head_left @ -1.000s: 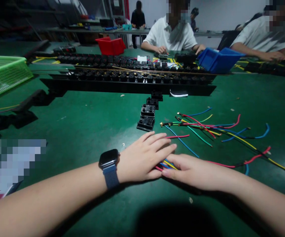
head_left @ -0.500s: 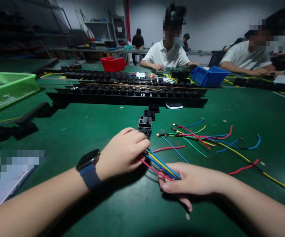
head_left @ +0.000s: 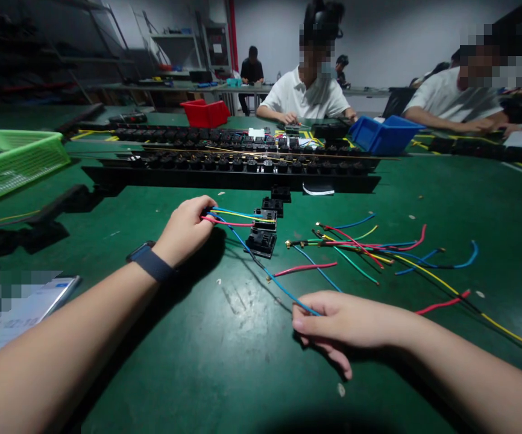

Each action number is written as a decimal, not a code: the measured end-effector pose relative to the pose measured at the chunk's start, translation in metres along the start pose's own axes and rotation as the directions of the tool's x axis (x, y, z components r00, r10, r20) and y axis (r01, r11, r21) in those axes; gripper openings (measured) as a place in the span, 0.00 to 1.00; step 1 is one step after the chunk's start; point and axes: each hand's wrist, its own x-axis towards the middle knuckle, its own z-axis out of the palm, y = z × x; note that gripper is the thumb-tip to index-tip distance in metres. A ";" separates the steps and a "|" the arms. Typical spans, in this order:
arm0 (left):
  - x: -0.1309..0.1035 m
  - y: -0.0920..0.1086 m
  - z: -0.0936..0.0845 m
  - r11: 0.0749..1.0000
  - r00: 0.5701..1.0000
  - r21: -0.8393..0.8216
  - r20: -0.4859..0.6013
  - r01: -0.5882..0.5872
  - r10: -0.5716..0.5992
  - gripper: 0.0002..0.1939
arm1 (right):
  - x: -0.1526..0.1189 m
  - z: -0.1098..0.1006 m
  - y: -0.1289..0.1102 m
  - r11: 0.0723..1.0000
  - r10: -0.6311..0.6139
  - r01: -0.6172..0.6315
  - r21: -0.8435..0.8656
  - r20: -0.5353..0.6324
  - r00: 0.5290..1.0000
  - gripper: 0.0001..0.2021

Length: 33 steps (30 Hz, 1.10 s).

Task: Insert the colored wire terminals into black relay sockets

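Note:
My left hand (head_left: 191, 229), with a dark watch strap at the wrist, is closed on a small bundle of blue, yellow and red wires (head_left: 236, 214). Their free ends reach over black socket modules (head_left: 261, 241) lined up on the green table. Between finger and thumb, my right hand (head_left: 324, 319) pinches the end of a blue wire (head_left: 283, 290), which runs diagonally up to the left hand. Loose coloured wires (head_left: 355, 246) lie spread beyond the right hand.
Long black strips of modules (head_left: 234, 178) cross the table ahead. Behind them stand a red bin (head_left: 204, 113) and a blue bin (head_left: 384, 135). A green basket (head_left: 21, 163) and a phone (head_left: 30, 313) are at left. People sit opposite.
My left hand has moved left and away from me, taking most of the bundle out of my right hand. A single blue wire now stretches between the hands, and the nearest module is uncovered.

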 end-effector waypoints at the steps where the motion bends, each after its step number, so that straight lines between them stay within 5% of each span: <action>1: 0.001 -0.005 0.002 1.000 1.000 -0.005 0.003 0.028 -0.028 0.08 | 0.000 0.000 0.000 1.000 0.006 -0.006 -0.006 0.001 1.000 0.20; 13: 0.009 -0.046 0.012 0.973 0.973 0.037 -0.041 0.227 -0.226 0.10 | 0.002 -0.001 0.002 0.995 -0.020 0.022 0.093 -0.021 1.000 0.26; 25: -0.003 -0.018 0.019 0.935 0.999 0.354 0.019 0.024 -0.032 0.17 | 0.005 0.000 0.006 0.959 -0.075 0.095 0.266 -0.086 0.994 0.23; 33: -0.001 -0.023 0.022 0.922 0.997 0.382 0.062 -0.062 0.041 0.12 | 0.009 -0.011 0.007 0.738 -0.194 0.230 0.635 -0.127 0.973 0.22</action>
